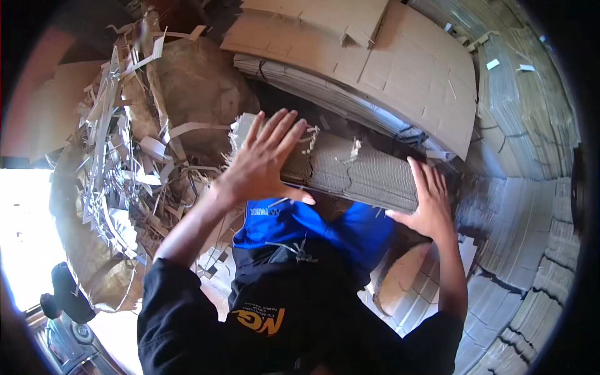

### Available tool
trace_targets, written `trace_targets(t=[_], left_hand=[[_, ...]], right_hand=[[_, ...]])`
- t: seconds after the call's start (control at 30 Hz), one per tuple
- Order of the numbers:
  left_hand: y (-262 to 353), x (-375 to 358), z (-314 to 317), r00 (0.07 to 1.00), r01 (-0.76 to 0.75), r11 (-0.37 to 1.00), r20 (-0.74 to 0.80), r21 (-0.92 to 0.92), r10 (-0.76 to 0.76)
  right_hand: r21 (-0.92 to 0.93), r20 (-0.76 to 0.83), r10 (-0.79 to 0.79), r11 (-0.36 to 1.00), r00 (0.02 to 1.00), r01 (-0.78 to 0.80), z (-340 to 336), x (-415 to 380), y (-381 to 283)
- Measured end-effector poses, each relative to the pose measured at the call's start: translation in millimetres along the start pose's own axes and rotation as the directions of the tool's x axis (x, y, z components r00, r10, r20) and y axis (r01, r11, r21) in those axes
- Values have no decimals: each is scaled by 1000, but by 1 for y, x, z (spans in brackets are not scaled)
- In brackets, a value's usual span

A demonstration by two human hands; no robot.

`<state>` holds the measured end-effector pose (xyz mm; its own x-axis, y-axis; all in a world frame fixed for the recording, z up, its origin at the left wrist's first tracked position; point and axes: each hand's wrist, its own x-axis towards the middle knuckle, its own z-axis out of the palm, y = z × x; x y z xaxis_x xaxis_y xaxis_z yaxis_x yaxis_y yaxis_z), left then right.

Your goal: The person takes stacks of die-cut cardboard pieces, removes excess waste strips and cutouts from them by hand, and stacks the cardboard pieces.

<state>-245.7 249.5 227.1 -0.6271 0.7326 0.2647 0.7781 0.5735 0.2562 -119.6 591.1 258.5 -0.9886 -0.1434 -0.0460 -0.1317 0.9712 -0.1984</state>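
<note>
A thick stack of cut cardboard pieces lies crosswise above my lap, its ridged edges facing up. My left hand rests over its left end, fingers spread flat and the thumb stretched along the near side. At the opposite end, my right hand lies against the stack, fingers extended on the far side and the thumb apart on the near side. Torn cardboard bits stick up from the top. Ragged edges show at the left end, partly behind my left hand. What supports the stack is hidden.
Large flat cardboard sheets lie piled just beyond the stack. A heap of cardboard strips and scraps fills the left side beside a brown sack. Bundled cardboard lines the right. Part of a motorbike shows lower left.
</note>
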Motion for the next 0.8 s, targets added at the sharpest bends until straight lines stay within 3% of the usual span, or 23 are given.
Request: trace_targets(t=[0.23,0.33,0.67,0.73,0.77,0.8], left_hand=[[-24,13,-2,987,-111,991,127,74,101],[-13,19,-23,991,-112,991,87,78,105],[-34,14,-8,982,-128,991,135,-40,132],[-59,12,-10,996,48,969,-59,-242,-64],[-71,8,-2,997,47,968,-52,-247,-62],[-83,2,11,946,161,824,-152,-543,-286]], right_hand=[[41,-67,-16,999,998,19,-11,-9,-1],[57,-57,24,998,998,-21,-24,-13,-8],[-9,-78,84,996,993,-85,0,-21,-12],[-34,-103,75,996,992,-79,0,-18,-8],[-30,-103,62,997,993,-65,-1,-18,-7],[-26,-103,48,998,994,-51,-1,-19,-6]])
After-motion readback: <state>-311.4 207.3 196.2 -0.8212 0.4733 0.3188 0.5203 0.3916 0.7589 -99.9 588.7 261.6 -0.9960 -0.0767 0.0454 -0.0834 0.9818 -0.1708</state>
